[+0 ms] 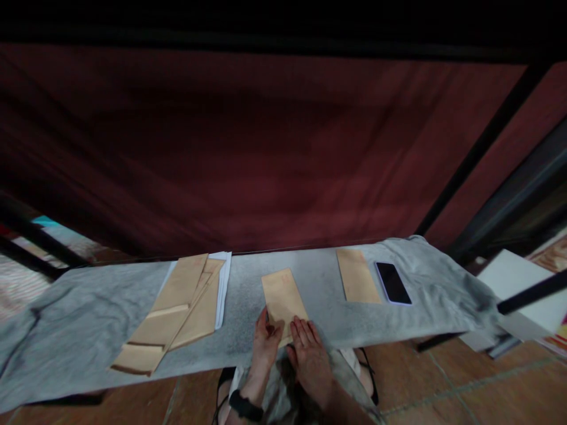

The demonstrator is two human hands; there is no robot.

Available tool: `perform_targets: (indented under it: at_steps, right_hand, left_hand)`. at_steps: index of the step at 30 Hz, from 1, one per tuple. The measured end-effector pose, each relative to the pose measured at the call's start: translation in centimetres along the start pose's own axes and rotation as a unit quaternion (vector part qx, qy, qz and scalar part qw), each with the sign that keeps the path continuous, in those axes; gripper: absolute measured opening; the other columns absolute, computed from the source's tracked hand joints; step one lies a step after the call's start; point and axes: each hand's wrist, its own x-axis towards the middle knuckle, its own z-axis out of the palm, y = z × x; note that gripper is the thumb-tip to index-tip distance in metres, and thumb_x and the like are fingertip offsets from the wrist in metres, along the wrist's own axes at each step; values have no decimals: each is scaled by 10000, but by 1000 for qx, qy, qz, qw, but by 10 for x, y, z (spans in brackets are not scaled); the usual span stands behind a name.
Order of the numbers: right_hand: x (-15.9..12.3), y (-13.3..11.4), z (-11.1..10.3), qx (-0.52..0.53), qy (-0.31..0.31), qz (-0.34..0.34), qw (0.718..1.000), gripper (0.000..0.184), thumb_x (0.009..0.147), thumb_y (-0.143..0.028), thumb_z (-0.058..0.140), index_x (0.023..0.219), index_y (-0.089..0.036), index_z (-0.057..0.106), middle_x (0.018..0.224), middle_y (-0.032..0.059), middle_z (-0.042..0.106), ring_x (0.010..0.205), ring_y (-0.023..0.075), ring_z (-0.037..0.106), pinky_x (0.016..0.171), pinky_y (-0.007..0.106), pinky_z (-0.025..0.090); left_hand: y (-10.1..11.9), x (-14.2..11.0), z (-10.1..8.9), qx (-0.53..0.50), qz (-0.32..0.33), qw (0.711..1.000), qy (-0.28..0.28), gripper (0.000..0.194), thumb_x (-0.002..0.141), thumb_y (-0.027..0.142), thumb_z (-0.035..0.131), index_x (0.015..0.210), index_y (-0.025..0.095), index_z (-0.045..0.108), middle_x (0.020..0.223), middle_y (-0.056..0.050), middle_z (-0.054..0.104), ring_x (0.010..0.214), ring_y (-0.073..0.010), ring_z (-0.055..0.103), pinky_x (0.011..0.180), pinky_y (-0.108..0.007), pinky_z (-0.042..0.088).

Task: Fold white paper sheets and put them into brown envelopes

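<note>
A dark red cloth hanging (274, 159) fills the far side, with a black diagonal bar (481, 153) at its right. In front runs one long, narrow table under a rumpled grey cloth (319, 260), above a brown tiled floor (411, 378). At the far right is a flat white panel (514, 277), partly hidden by a second black bar (531, 293).

On the left of the grey cloth lies one loose, fanned pile of tan paper envelopes (177, 289); at least four show, but the overlaps prevent an exact count. It covers most of some white paper sheets (224, 283), whose number cannot be told.

The right hand (309, 351) lies flat with its fingers almost straight and close together, pressing on the near right part of one tan rectangular envelope (281, 292) and gripping nothing. The left hand (266, 342) has half-bent fingers at the near left edge, thumb on top; whether they pinch the paper cannot be told. This envelope lies on the grey cloth, between the pile and one single flat tan envelope (358, 277), its near end partly covered by both hands.

Just right of the single envelope is one lilac-edged phone with a dark screen (393, 283), and the left wrist bears one black band (245, 406)
</note>
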Motion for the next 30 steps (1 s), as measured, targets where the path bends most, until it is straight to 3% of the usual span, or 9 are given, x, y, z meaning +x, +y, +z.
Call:
perform_targets:
  at_steps: [3, 6, 10, 13, 16, 19, 22, 25, 30]
  right_hand:
    - [0, -1, 1, 6, 4, 8, 1000, 495, 1005, -311, 498, 1465, -129, 502, 1497, 130, 531, 1387, 249, 493, 1188, 428, 350]
    - [3, -2, -1, 44, 11, 25, 999, 490, 995, -304, 498, 1457, -141, 514, 1486, 126, 545, 1367, 256, 516, 1170, 435, 381]
    - [18, 0, -13, 222, 11, 119, 968, 447, 995, -307, 441, 1395, -174, 589, 1442, 130, 588, 1313, 277, 567, 1128, 458, 420]
    - [33, 6, -27, 397, 34, 232, 887, 428, 987, -428, 447, 1274, -204, 673, 1334, 127, 670, 1242, 287, 617, 1081, 452, 453]
    - [45, 11, -38, 513, 57, 342, 785, 526, 921, -641, 491, 1069, -191, 721, 1046, 121, 763, 1009, 291, 708, 910, 421, 545]
    - [50, 9, -41, 632, 61, 398, 662, 554, 821, -712, 587, 1028, -207, 685, 995, 98, 756, 907, 265, 719, 802, 384, 571]
    - [49, 2, -40, 707, 48, 403, 579, 517, 751, -667, 675, 1033, -235, 654, 1090, 97, 738, 970, 257, 709, 831, 385, 571]
    - [45, 2, -36, 697, 9, 416, 584, 484, 718, -655, 680, 962, -238, 654, 1041, 99, 740, 931, 253, 713, 834, 400, 574]
    - [37, 20, -34, 595, -108, 413, 681, 494, 754, -664, 632, 837, -181, 697, 797, 104, 735, 668, 236, 688, 665, 399, 584]
  left_hand:
    - [7, 0, -4, -63, -55, 996, 13, 759, 626, 342, 776, 1320, 151, 536, 930, -69, 748, 842, -252, 720, 786, -380, 575]
    - [21, -6, -7, -82, -72, 994, 7, 667, 607, 303, 784, 1234, 152, 615, 846, -51, 745, 804, -244, 715, 761, -370, 562]
    - [50, -17, 3, -95, -47, 993, -42, 544, 626, 326, 788, 1140, 168, 700, 874, -51, 745, 833, -225, 699, 779, -341, 543]
    - [65, -20, 12, -95, -32, 994, -47, 554, 729, 430, 759, 1223, 193, 677, 1090, -90, 735, 1021, -240, 678, 868, -338, 527]
    - [65, -20, 16, -78, -50, 996, 7, 609, 744, 424, 778, 1292, 207, 623, 1325, -118, 640, 1249, -264, 583, 983, -342, 492]
    - [52, -22, 16, -89, -84, 992, 5, 790, 706, 355, 803, 1415, 189, 497, 1192, -124, 686, 1133, -275, 652, 911, -364, 539]
    - [36, -23, 19, -131, -105, 984, -59, 928, 665, 289, 788, 1493, 164, 388, 960, -76, 734, 890, -253, 708, 778, -353, 565]
    - [26, -16, 20, -124, -77, 987, -71, 896, 621, 211, 752, 1460, 161, 440, 912, -55, 740, 818, -225, 696, 773, -334, 549]
    - [20, 8, 7, 52, -2, 998, -45, 656, 637, 172, 631, 1291, 139, 611, 885, -38, 706, 780, -200, 658, 779, -337, 543]
